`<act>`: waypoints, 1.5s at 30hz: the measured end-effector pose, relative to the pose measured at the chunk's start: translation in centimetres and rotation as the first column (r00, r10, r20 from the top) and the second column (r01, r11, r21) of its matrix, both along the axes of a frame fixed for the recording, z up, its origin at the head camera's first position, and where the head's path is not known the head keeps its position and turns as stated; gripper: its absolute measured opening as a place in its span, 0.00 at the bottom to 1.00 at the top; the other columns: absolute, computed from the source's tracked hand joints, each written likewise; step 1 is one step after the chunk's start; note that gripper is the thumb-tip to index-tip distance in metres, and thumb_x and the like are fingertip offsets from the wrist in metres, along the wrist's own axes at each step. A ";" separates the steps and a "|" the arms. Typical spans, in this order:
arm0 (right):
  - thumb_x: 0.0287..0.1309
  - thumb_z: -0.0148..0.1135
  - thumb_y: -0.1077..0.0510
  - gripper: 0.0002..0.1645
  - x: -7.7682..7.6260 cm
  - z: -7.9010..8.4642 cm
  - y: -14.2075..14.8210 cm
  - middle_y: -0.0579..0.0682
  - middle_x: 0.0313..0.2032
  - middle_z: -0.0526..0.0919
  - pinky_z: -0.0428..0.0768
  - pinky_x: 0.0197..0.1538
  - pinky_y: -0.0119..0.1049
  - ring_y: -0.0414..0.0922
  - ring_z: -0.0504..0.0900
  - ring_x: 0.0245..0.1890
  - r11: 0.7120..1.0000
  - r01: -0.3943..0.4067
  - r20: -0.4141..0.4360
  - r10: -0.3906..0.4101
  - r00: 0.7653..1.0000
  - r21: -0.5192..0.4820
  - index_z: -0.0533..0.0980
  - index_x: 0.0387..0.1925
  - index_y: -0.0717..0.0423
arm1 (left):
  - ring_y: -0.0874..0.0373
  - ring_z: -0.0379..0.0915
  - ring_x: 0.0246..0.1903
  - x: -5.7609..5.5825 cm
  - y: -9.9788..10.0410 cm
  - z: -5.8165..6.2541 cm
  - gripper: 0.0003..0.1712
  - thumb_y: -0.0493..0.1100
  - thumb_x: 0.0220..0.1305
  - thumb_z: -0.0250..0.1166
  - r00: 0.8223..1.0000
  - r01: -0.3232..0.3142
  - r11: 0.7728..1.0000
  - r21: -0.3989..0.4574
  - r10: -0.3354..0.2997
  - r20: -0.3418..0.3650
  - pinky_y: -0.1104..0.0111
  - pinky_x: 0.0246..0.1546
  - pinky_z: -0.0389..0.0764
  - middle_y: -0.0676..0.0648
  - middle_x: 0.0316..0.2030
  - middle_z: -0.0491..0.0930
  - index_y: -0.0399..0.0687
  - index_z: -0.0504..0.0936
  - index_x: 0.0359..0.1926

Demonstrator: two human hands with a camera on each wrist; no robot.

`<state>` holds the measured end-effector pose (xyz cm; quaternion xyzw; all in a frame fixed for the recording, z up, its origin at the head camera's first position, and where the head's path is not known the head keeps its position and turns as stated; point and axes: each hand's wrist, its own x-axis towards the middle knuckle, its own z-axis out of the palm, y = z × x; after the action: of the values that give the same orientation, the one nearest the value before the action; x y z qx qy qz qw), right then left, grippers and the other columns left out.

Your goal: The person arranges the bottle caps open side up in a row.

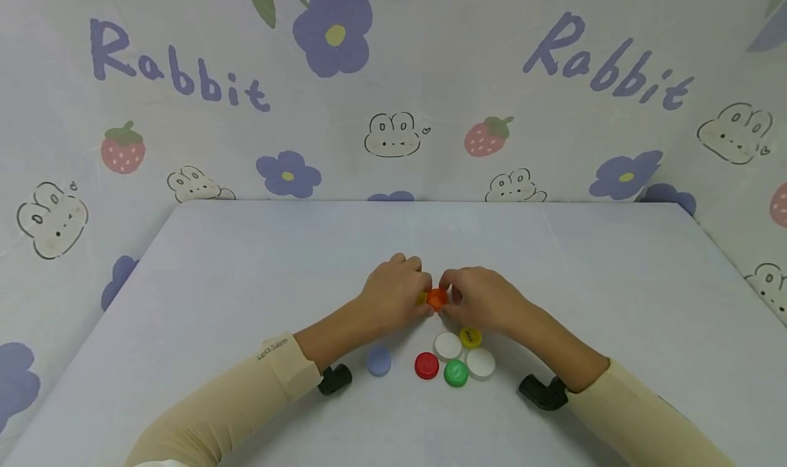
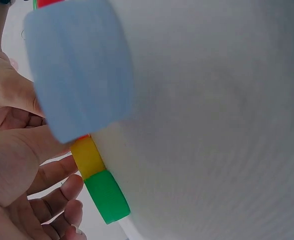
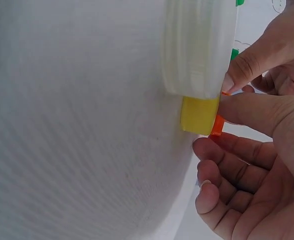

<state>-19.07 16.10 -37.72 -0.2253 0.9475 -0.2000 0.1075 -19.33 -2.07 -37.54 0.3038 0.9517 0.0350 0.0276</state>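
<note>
Near the table's middle in the head view, my right hand [image 1: 486, 300] pinches an orange bottle cap [image 1: 437, 299] between thumb and index finger. From the other side, my left hand [image 1: 395, 294] has thumb and index finger at a yellow bottle cap [image 1: 422, 298], mostly covered by the hand and directly beside the orange one. The left wrist view shows that yellow cap [image 2: 88, 159] in line with a green bottle cap [image 2: 107, 196], which the left hand hides in the head view. In the right wrist view, part of the orange cap [image 3: 218, 125] shows at the right fingertips.
Closer to me lie a blue cap [image 1: 379, 362], a red cap [image 1: 427, 366], a green cap [image 1: 456, 373], another yellow cap [image 1: 470, 337] and two white caps [image 1: 447, 346]. They stand on a white table [image 1: 277, 248] before a printed cloth [image 1: 430, 78]. Dark wrist cameras [image 1: 544, 392] hang under both forearms.
</note>
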 end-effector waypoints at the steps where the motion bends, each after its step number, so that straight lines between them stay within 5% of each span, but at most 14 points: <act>1: 0.59 0.74 0.58 0.16 0.0 0.0 0.0 0.46 0.28 0.78 0.76 0.33 0.35 0.44 0.74 0.29 1.000 -0.003 -0.003 0.003 1.000 0.002 0.82 0.46 0.60 | 0.57 0.66 0.37 0.0 0.0 0.0 0.16 0.54 0.63 0.74 1.000 0.001 1.000 0.000 -0.001 -0.001 0.71 0.35 0.69 0.51 0.38 0.77 0.50 0.89 0.46; 16: 0.58 0.75 0.58 0.25 -0.1 -0.1 0.1 0.46 0.29 0.79 0.78 0.35 0.34 0.44 0.75 0.30 1.000 0.011 0.009 -0.011 1.000 0.010 0.80 0.55 0.62 | 0.56 0.68 0.39 -0.1 -0.2 -0.1 0.21 0.56 0.63 0.74 1.000 -0.005 1.000 -0.001 0.005 0.011 0.70 0.38 0.73 0.50 0.41 0.79 0.49 0.88 0.51; 22: 0.59 0.73 0.58 0.26 0.3 0.2 0.6 0.48 0.33 0.82 0.79 0.35 0.35 0.45 0.77 0.31 0.999 0.044 0.018 -0.044 0.999 0.007 0.78 0.58 0.61 | 0.53 0.72 0.44 0.6 -2.0 0.8 0.25 0.56 0.63 0.73 0.998 -0.047 0.995 0.088 0.044 0.034 0.66 0.45 0.78 0.47 0.47 0.81 0.48 0.86 0.55; 29: 0.60 0.74 0.56 0.21 2.5 0.7 0.2 0.48 0.37 0.83 0.82 0.40 0.36 0.45 0.79 0.38 0.999 0.038 -0.114 -0.037 0.993 0.010 0.82 0.53 0.58 | 0.53 0.73 0.44 3.7 -5.4 1.2 0.19 0.53 0.64 0.73 0.989 -0.119 0.972 0.203 0.099 0.106 0.65 0.45 0.80 0.48 0.45 0.81 0.49 0.87 0.52; 37: 0.58 0.75 0.53 0.16 6.5 0.9 -1.8 0.47 0.37 0.83 0.82 0.43 0.37 0.44 0.78 0.40 0.988 -0.154 -0.254 0.151 0.955 0.011 0.84 0.45 0.57 | 0.57 0.70 0.39 8.0 -8.0 1.0 0.20 0.53 0.59 0.76 0.991 -0.097 0.976 0.193 0.077 0.107 0.66 0.38 0.77 0.52 0.39 0.79 0.48 0.88 0.48; 45: 0.57 0.76 0.49 0.18 7.9 0.1 -4.3 0.42 0.31 0.78 0.76 0.38 0.31 0.40 0.71 0.33 0.950 -0.303 -0.286 0.310 0.907 0.072 0.84 0.44 0.55 | 0.58 0.68 0.35 9.2 -8.5 0.0 0.22 0.53 0.54 0.79 0.995 -0.074 0.983 0.169 0.063 0.073 0.68 0.36 0.75 0.54 0.36 0.76 0.47 0.88 0.45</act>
<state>-11.16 11.80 -37.58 -0.3971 0.9081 -0.1328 -0.0014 -10.11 -10.52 -37.51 0.2707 0.9536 0.1279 0.0322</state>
